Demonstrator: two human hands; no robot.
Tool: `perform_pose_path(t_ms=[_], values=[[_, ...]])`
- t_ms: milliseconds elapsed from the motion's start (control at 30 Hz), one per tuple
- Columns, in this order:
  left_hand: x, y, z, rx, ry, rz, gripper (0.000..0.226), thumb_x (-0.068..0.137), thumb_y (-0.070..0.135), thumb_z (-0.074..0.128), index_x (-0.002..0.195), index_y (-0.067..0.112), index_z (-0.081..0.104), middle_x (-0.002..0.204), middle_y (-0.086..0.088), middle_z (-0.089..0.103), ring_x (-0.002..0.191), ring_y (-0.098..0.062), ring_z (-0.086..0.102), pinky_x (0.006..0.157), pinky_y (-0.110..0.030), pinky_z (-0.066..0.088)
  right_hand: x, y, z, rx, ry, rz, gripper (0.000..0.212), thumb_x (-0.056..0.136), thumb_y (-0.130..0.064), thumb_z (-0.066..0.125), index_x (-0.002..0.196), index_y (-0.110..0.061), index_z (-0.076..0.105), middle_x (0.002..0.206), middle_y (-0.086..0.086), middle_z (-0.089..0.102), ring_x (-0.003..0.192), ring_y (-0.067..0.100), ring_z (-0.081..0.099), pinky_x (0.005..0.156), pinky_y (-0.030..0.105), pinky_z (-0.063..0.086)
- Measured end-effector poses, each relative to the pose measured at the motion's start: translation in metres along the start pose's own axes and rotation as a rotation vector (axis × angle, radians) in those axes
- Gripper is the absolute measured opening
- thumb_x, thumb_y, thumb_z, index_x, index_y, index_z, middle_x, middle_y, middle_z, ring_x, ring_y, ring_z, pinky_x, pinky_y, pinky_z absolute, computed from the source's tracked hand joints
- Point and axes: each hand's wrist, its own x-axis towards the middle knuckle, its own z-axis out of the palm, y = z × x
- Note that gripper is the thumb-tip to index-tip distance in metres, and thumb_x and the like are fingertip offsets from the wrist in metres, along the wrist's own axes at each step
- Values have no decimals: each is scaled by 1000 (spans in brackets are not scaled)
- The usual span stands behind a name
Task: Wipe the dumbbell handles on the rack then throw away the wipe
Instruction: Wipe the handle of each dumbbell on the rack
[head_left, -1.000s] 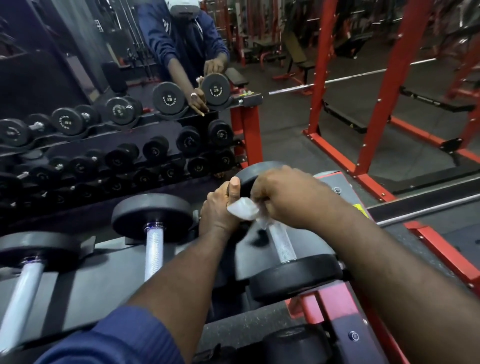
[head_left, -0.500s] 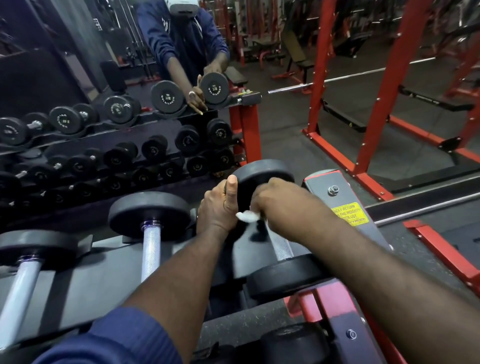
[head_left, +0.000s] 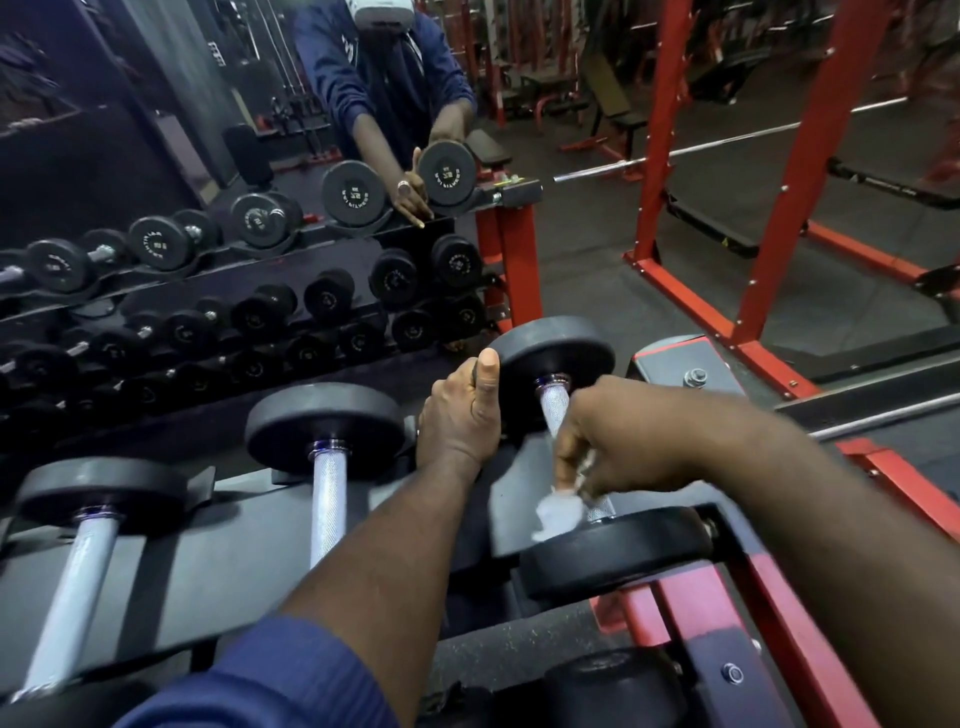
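Observation:
Three black dumbbells lie side by side on the dark top shelf (head_left: 249, 561) of the rack. My right hand (head_left: 613, 441) is wrapped around the silver handle (head_left: 553, 410) of the rightmost dumbbell, low on the bar, with a white wipe (head_left: 558, 512) bunched under the fingers beside the near weight head (head_left: 618, 551). My left hand (head_left: 462, 415), thumb up, grips the left edge of that dumbbell's far head (head_left: 556, 353). The middle dumbbell handle (head_left: 328, 509) and the left one (head_left: 78, 587) lie bare.
A mirror (head_left: 156, 156) behind the rack reflects rows of dumbbells and a person leaning over. A red rack frame (head_left: 779, 639) runs along the right. A red power rack (head_left: 810, 171) with a barbell (head_left: 675, 153) stands on the dark floor beyond.
My right hand slid with the wipe down the handle from the far head toward the near head, baring the upper part of the bar. My left hand stayed on the far head.

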Motion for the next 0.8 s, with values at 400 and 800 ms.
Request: perform_pose_path(t_ms=[400, 800], values=[[0, -1, 1, -9, 12, 14, 74, 79, 85, -4, 68, 25, 38, 67, 3, 50, 79, -39, 56, 71, -43, 38, 16, 27, 48, 600, 636, 426, 21, 80, -28, 71, 67, -13, 66, 63, 2, 66, 69, 25, 69, 67, 36, 58], [-1, 0, 1, -23, 6, -3, 76, 77, 86, -6, 69, 24, 39, 69, 1, 51, 82, -41, 58, 72, -46, 40, 24, 23, 57, 1014, 710, 468, 16, 84, -26, 70, 77, -12, 69, 67, 4, 67, 58, 24, 67, 62, 47, 63]])
